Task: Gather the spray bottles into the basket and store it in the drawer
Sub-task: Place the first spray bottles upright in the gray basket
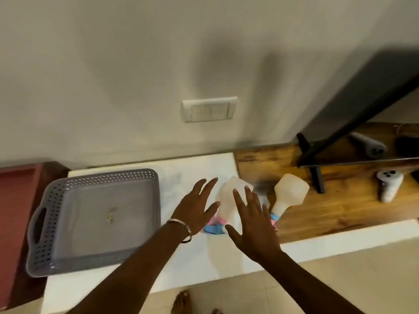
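A grey perforated basket (43,214) with side handles sits on the white countertop (204,264) at the left, holding only a small scrap. Two translucent white spray bottles lie to its right. The nearer bottle (227,200) has a pink and blue head and lies between my hands. The other bottle (291,191) lies on the wooden surface. My left hand (196,209) hovers with fingers spread, just left of the nearer bottle. My right hand (251,220), fingers straight, is over that bottle's right side. Neither hand holds anything.
A dark TV (353,114) on a black stand occupies the wooden top (340,211) at the right, with a white controller (388,186) beside the stand. A wall switch plate (209,109) is behind. A red-brown unit (15,211) borders the left. My bare feet (181,302) show below the counter edge.
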